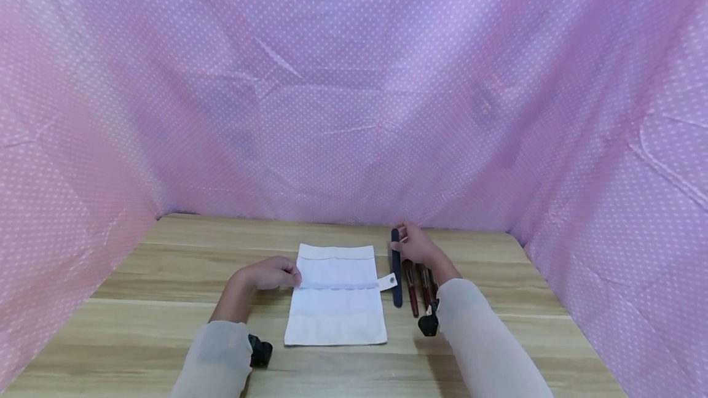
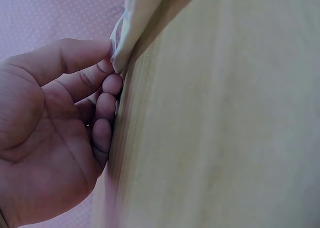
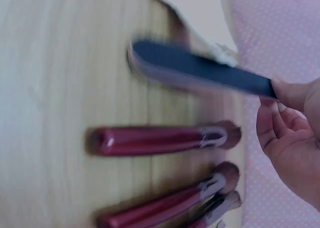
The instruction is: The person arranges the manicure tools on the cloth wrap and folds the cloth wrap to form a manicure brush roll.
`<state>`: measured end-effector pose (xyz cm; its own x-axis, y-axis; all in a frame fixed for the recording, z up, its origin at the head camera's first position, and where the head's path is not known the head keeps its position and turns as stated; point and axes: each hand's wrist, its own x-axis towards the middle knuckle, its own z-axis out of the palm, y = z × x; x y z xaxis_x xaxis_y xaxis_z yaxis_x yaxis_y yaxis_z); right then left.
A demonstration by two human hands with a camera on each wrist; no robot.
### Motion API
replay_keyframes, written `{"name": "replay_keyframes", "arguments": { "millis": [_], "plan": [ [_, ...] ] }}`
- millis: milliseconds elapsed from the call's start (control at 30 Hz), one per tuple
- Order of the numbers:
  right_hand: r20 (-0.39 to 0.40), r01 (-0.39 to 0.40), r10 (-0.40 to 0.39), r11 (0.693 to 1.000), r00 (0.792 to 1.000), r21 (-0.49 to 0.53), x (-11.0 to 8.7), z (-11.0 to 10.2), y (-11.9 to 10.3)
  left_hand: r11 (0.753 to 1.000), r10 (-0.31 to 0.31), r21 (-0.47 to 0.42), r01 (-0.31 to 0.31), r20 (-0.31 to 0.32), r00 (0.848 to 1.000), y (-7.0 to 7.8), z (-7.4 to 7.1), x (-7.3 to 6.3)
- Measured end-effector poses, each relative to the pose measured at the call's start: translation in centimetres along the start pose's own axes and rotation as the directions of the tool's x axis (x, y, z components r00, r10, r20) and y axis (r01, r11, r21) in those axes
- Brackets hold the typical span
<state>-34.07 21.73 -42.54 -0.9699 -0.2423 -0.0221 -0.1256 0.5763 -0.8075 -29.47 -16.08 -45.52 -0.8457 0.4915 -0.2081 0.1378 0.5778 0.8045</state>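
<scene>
A white cloth pouch [image 1: 338, 318] lies unfolded on the table, a snap strap [image 1: 388, 282] sticking out on its right. My left hand [image 1: 275, 273] pinches the pouch's left edge; in the left wrist view, thumb and fingertips meet on the cloth [image 2: 142, 18]. My right hand [image 1: 417, 245] holds a dark, flat, round-ended nail file [image 1: 396, 269] by its far end, between thumb and fingers. In the right wrist view the nail file [image 3: 200, 71] slants above the table. Several makeup brushes with dark red handles [image 3: 155, 140] lie beside it, partly hidden by the right arm in the head view.
The wooden table [image 1: 182, 300] is bounded at the back and sides by a pink dotted curtain [image 1: 332, 140]. Each wrist carries a small black camera, the left camera [image 1: 260, 351] and the right camera [image 1: 428, 323].
</scene>
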Motion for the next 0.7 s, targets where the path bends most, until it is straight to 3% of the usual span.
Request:
{"name": "replay_keyframes", "arguments": {
  "millis": [133,367,533,700],
  "plan": [
    [-0.063,0.027,-0.02,0.993,0.998,0.114,0.3,-0.2,-0.8,1.0,-0.015,-0.017,0.014,-0.02,1.0,-0.2,0.2,-0.1],
    [-0.187,0.175,-0.15,0.977,0.971,0.122,0.8,-0.6,-2.9,0.999,-0.022,-0.033,0.02,-0.053,0.998,-0.5,0.4,-0.4],
    [-0.276,0.217,-0.173,0.966,0.945,0.137,0.7,-0.2,-5.4,0.999,0.01,-0.051,-0.013,-0.054,0.998,-0.5,0.6,-0.7],
    [-0.311,0.262,-0.19,0.942,0.931,0.21,1.2,1.2,-7.3,0.997,0.033,-0.064,-0.036,-0.049,0.998,-0.5,0.7,-0.9]
  ]
}}
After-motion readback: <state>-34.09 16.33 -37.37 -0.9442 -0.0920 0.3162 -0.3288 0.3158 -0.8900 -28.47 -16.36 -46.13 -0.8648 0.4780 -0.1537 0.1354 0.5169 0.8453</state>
